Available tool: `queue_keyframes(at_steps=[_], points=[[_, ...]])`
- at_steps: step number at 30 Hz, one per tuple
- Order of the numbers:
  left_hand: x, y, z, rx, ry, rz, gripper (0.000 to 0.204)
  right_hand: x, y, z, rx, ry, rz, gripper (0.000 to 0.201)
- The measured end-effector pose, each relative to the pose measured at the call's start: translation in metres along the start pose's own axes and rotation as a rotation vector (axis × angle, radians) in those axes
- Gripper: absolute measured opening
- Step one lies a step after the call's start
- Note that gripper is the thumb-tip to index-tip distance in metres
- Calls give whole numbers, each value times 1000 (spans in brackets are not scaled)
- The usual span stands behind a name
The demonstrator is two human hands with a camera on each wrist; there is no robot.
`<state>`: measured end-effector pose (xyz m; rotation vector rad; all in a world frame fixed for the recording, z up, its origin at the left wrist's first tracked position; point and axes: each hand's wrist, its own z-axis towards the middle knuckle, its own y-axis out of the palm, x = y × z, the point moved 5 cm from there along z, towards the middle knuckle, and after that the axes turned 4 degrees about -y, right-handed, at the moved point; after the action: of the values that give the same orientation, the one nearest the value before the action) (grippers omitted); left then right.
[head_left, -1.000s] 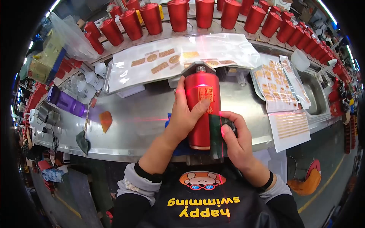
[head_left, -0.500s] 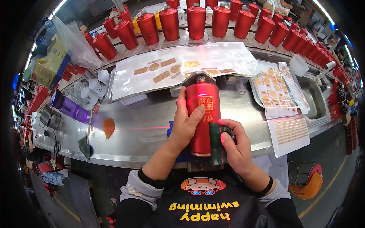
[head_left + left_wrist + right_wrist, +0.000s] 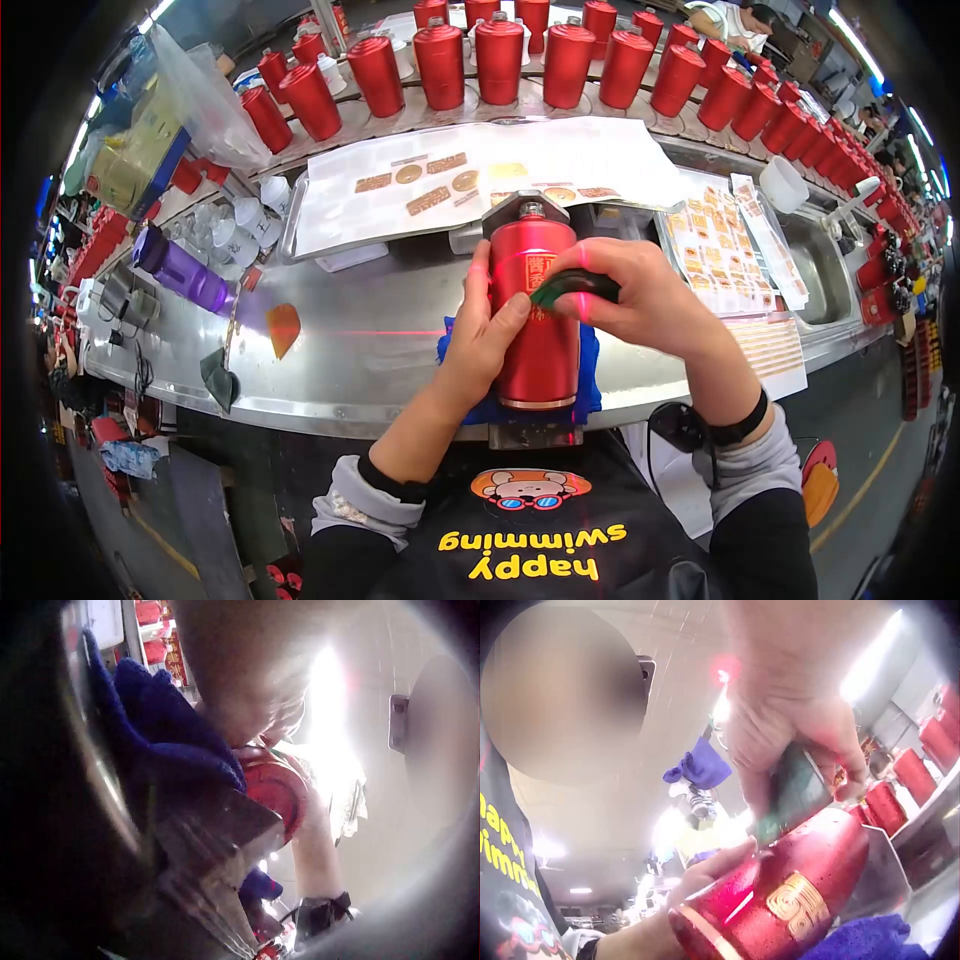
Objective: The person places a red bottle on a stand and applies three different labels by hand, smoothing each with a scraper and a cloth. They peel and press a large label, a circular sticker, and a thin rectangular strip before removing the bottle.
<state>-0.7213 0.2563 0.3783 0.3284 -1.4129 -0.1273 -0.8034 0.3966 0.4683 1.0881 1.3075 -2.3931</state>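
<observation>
A red bottle [image 3: 540, 360] with gold lettering [image 3: 537, 268] leans over a blue cloth [image 3: 590, 372] in front of the person. My left hand [image 3: 478, 335] grips it from the left side, thumb lying across its front. Pinched in my right hand [image 3: 645, 295] is a dark green scraper [image 3: 572, 284], its edge against the bottle front beside the lettering. From the right wrist view, the scraper [image 3: 795, 791] meets the bottle's shiny side, and a gold emblem [image 3: 799, 906] shows below. In the left wrist view the bottle's round base [image 3: 276, 793] faces the camera beside the blue cloth [image 3: 142, 705].
Sheets of gold decals [image 3: 390, 215] lie behind the bottle, with more decal sheets [image 3: 720, 250] at the right near a sink [image 3: 830, 275]. Red bottles [image 3: 440, 70] line the back. An orange flat piece [image 3: 283, 328] and a purple bottle [image 3: 185, 272] are at left.
My right hand has moved up with the scraper, from the bottle's lower right side to the gold lettering, and the scraper has turned more sideways. My left hand keeps its grip on the bottle.
</observation>
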Motion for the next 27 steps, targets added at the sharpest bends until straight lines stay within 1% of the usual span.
queue_keyframes(at_steps=[2, 3, 4, 6, 7, 8, 10, 11, 12, 13, 14, 15, 16, 17, 18, 20, 21, 22, 24, 25, 27], points=[[-1, 0, -9, -16, 0, 46, 81, 14, 3, 18, -105, 72, 75, 23], [1, 0, -13, -24, -10, 57, 82, 12, -5, 32, 64, -43, -131, 20], [2, 1, -16, -34, -17, 68, 84, -4, -11, 36, 237, -243, -497, 17], [5, 1, -25, -75, 8, 131, 92, -31, 4, 26, 114, -418, -757, 17], [6, 1, -30, -98, 19, 162, 96, -44, 14, 12, 46, -542, -635, 19], [9, -2, -37, -135, 50, 301, 100, -53, 22, -2, -81, -551, -458, 18], [14, -8, -54, -201, 109, 579, 108, -36, 21, -9, -372, -358, -64, 18], [12, -7, -60, -190, 102, 737, 113, -16, 17, 0, -211, -243, -20, 19], [10, -4, -64, -155, 143, 843, 114, 7, 11, 10, -50, -130, 20, 20], [8, 1, -65, -119, 190, 948, 115, 7, 0, 19, 238, -92, -113, 20], [5, 3, -65, -78, 243, 1052, 116, -12, -8, 20, 269, -265, -689, 18], [2, 2, -67, -26, 313, 1151, 119, -27, 1, 19, 138, -356, -563, 17], [5, 3, -67, -11, 345, 1181, 118, -38, 13, 14, 6, -441, -435, 18], [8, 6, -68, 7, 372, 1207, 117, -32, 23, 11, -118, -431, -162, 18], [9, 8, -70, 24, 400, 1234, 116, -18, 21, 17, -43, -321, -119, 19], [9, 10, -70, 30, 403, 1205, 114, 12, 7, 40, 118, -106, -40, 20], [10, 10, -69, 31, 409, 1192, 112, 2, -7, 41, 308, -273, -499, 22], [7, 7, -68, 16, 380, 1191, 111, -8, -2, 33, 232, -365, -490, 21], [-2, -1, -68, -17, 317, 1178, 108, -39, 15, -4, 70, -539, -470, 21], [-3, -2, -65, -14, 325, 1160, 107, -43, 18, -16, -125, -475, -206, 20], [-6, -4, -68, -8, 319, 1127, 106, -4, 10, -14, -95, -80, 179, 18]])
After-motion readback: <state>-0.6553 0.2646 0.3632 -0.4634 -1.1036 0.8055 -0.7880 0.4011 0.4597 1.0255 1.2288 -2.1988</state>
